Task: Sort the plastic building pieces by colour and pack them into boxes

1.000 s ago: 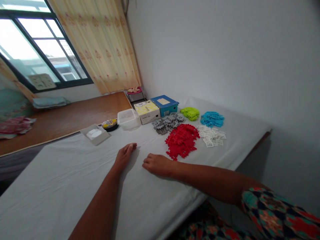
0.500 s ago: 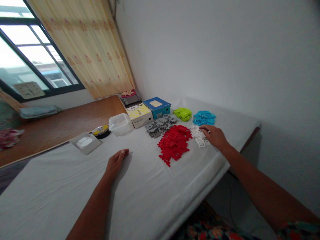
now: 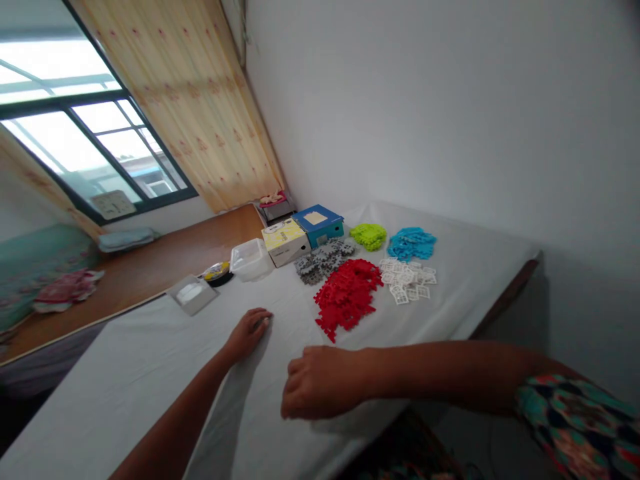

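My left hand (image 3: 250,333) rests low over the white-covered table with its fingers curled together; anything inside them is too small or hidden to make out. To its right my right hand (image 3: 323,383) is closed with the knuckles up, and its fingertips and whatever they hold are hidden. Beyond the right hand lies a heap of red plastic interlocking pieces (image 3: 347,293). White openwork plastic pieces (image 3: 407,277) are spread to the right of the red heap. Behind are piles of grey pieces (image 3: 323,260), lime-green pieces (image 3: 369,235) and blue pieces (image 3: 413,243).
A yellow-and-white box (image 3: 286,241) and a blue box (image 3: 319,223) stand at the back. Left of them are a clear plastic container (image 3: 250,259), a roll of tape (image 3: 219,273) and a small white tray (image 3: 193,295). A wall runs behind the table (image 3: 135,360).
My right hand has left the white pieces and come left and nearer, beside my left hand. The left hand's fingers have turned slightly. The camera view has shifted.
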`<state>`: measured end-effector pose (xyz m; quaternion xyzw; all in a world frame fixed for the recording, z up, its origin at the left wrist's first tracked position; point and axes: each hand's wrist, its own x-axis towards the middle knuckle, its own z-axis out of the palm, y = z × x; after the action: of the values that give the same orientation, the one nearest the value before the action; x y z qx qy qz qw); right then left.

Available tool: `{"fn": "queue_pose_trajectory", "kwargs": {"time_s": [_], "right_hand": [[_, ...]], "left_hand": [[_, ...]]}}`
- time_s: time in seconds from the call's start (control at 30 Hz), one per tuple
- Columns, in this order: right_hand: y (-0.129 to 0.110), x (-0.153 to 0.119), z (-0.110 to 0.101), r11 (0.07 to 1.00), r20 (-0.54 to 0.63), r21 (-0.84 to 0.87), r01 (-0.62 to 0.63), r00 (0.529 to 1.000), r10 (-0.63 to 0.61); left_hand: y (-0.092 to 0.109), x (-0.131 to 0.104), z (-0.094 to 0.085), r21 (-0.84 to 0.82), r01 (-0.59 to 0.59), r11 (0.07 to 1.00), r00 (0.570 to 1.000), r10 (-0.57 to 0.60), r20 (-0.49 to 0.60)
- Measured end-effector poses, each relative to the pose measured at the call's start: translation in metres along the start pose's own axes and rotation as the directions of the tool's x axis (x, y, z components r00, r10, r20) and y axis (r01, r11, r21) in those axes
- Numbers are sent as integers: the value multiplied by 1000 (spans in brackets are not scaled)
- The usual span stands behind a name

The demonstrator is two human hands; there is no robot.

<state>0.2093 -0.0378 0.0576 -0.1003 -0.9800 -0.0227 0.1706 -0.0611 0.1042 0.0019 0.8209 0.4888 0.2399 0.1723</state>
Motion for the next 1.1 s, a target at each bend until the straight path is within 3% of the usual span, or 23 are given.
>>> {"fn": "queue_pose_trajectory", "kwargs": {"time_s": [0.07, 0.13, 0.27, 0.37, 0.53, 0.67, 0.9, 1.1], "right_hand": [[-5, 24, 14, 989, 32, 21, 144, 989, -144], [-4, 39, 32, 977, 31, 45, 209, 977, -211], [3, 48, 71, 966, -39, 101, 238, 971, -236], [8, 44, 88, 960, -95, 190, 205, 977, -190], [19, 37, 85, 878, -81, 475, 58, 996, -22], [22, 35, 80, 779, -67, 627, 6, 997, 46], [22, 33, 86, 640, -19, 754, -149, 969, 248], [23, 29, 89, 602, -5, 783, -159, 965, 261]], "left_hand": [[12, -8, 2, 2, -2, 1000, 1000, 2, 29], [26, -16, 7, -18, 12, 1000, 1000, -12, 17], [44, -25, 15, -94, 68, 993, 998, -68, 1], [44, -25, 20, -115, 93, 989, 996, -94, -7], [37, -26, 27, -106, 87, 991, 994, -94, -62], [38, -31, 28, -109, 40, 993, 999, -43, -29], [40, -35, 27, -137, -12, 991, 1000, 11, -7], [43, -36, 26, -135, -15, 991, 1000, 15, -4]]}}
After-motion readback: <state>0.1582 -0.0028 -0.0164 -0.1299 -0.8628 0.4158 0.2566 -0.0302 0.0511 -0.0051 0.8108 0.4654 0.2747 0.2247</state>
